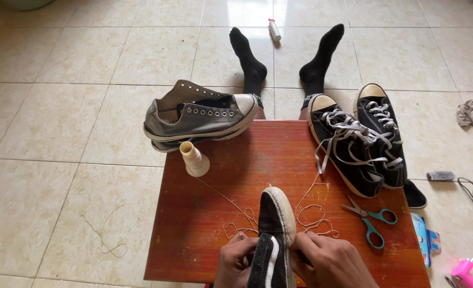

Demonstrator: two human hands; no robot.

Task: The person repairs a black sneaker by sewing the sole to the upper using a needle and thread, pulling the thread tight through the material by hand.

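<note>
A black sneaker with a white stripe and pale sole [275,229] stands on its side at the near edge of a small red-brown wooden table [279,160]. My left hand [235,261] grips its left flank, and my right hand [332,262] presses the sole side. Pale thread [311,213] loops loosely on the table around the shoe and trails back to a cream spool [194,159].
A grey unlaced sneaker [199,116] overhangs the table's far left corner. Two black laced sneakers [362,141] lie at the right edge, with teal scissors [372,220] below them. Legs in black socks [284,58] stretch out beyond the table. Small items lie on the tile floor at right.
</note>
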